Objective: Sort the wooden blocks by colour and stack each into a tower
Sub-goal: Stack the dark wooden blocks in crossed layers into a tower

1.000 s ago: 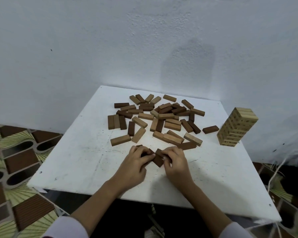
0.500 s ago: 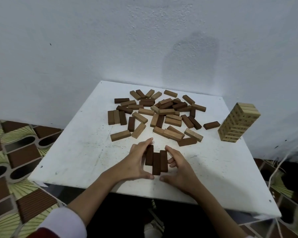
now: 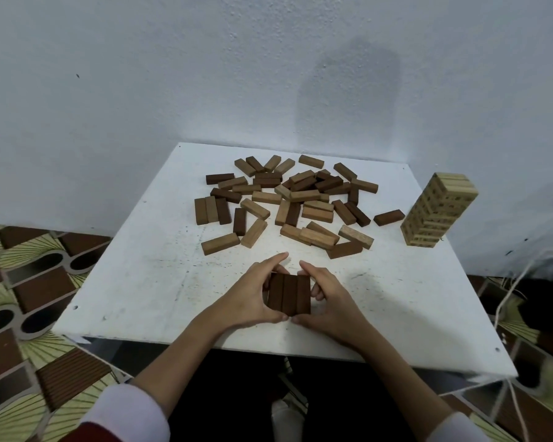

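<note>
Landmark: we are taking the white table [image 3: 134, 282] as our reference for every place.
Floor: we are seeing patterned tiles [image 3: 29, 282] lying left of the table.
Left hand: we are curling our left hand [image 3: 248, 298] round the left side of the 3 dark blocks [image 3: 289, 294], near the table's front edge.
3 dark blocks: we are keeping them flat on the table, side by side and touching, between both hands.
Right hand: we are cupping our right hand [image 3: 329, 301] round the right side of the same 3 blocks, thumb at their near end.
Loose blocks: we are leaving the scattered pile [image 3: 288, 202] of light and dark brown pieces at the table's middle and back.
Pale tower [image 3: 438, 215]: we are seeing it standing upright at the table's right edge.
</note>
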